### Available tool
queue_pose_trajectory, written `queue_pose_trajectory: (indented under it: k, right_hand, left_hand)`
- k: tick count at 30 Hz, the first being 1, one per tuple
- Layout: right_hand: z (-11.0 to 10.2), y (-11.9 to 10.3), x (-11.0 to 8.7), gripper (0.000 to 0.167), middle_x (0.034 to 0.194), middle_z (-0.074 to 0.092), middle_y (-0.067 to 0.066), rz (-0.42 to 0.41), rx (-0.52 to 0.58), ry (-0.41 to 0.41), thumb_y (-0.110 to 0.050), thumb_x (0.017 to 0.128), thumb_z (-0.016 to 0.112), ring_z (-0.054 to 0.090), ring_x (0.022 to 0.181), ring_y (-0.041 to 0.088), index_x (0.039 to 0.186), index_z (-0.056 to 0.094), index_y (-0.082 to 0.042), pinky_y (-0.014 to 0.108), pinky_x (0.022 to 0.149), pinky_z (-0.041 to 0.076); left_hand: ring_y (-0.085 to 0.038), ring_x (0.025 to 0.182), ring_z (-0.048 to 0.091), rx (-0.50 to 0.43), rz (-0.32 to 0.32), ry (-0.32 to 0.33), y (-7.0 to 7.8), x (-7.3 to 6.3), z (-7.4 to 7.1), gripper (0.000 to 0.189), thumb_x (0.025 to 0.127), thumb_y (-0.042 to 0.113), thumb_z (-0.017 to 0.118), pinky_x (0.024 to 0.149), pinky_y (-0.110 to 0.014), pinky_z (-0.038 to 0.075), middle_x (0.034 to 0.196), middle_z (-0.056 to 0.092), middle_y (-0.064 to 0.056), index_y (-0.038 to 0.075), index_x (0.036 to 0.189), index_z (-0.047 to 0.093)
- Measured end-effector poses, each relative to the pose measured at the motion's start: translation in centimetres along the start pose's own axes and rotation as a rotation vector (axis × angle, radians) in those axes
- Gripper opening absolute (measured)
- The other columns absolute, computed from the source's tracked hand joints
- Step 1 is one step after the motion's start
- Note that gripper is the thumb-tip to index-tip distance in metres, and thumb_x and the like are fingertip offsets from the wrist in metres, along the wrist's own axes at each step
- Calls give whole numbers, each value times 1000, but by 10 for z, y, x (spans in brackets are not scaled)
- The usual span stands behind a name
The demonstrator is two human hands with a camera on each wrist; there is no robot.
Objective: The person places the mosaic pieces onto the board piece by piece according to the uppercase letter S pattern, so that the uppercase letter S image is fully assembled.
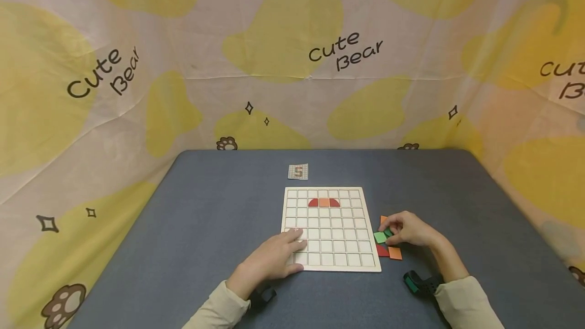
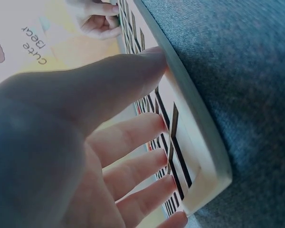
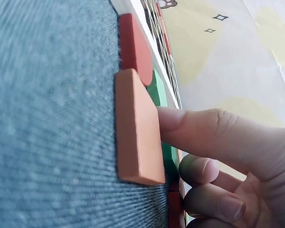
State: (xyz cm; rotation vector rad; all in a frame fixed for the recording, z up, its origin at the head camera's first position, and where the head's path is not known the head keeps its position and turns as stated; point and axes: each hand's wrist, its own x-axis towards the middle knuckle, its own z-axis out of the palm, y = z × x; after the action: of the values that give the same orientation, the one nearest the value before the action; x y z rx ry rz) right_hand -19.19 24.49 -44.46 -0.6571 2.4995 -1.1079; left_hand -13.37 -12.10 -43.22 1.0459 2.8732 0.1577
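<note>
Plainly, the backdrop [image 1: 279, 29] reads "Cute Bear"; the left hand [image 1: 276, 253], fingers spread, rests on the grid board [image 1: 331, 230] at its near-left corner, well apart from the left edge of the table [image 1: 219, 192]; the right hand [image 1: 409, 230] bends over green tiles [image 1: 380, 237] beside the board's right edge (whether it pinches one, I cannot tell).

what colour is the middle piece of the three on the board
Orange; the middle piece shows best in the head view.

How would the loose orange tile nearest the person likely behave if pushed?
The orange tile looks rigid, given its crisp edges and even thickness. Lying flat, it would probably slide rather than roll or tip, though the tabletop's fabric-like texture may add some drag.
</note>
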Motion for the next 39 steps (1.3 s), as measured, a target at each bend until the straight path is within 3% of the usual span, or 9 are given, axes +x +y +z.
queue_pose_trajectory:
  k: [10, 28, 39]
  right_hand:
    - [-1, 2, 0, 23, 62, 42, -7, 7, -16, 10, -8, 75, 77, 37, 53, -3, 94, 70, 3, 16, 50, 31]
    - [-4, -5, -2, 25, 65, 40, -7, -21, 42, 7, -9, 76, 78, 38, 55, -3, 92, 66, 6, 16, 51, 31]
    - [-1, -9, 8, 26, 64, 41, -7, -12, 28, 31, -11, 76, 77, 39, 56, -2, 96, 68, 3, 17, 52, 33]
  left_hand:
    - [-27, 133, 53, -15, 16, 13, -2, -1, -1, 53, 85, 35, 70, 109, -38, 46, 143, 54, -11, 13, 131, 60]
    - [-25, 132, 53, -44, -12, 12, -1, 1, 1, 56, 81, 40, 74, 109, -37, 46, 143, 55, -9, 14, 129, 61]
    - [-25, 132, 53, -34, -16, 17, -2, 1, 3, 56, 81, 39, 75, 109, -37, 46, 142, 55, -9, 13, 128, 62]
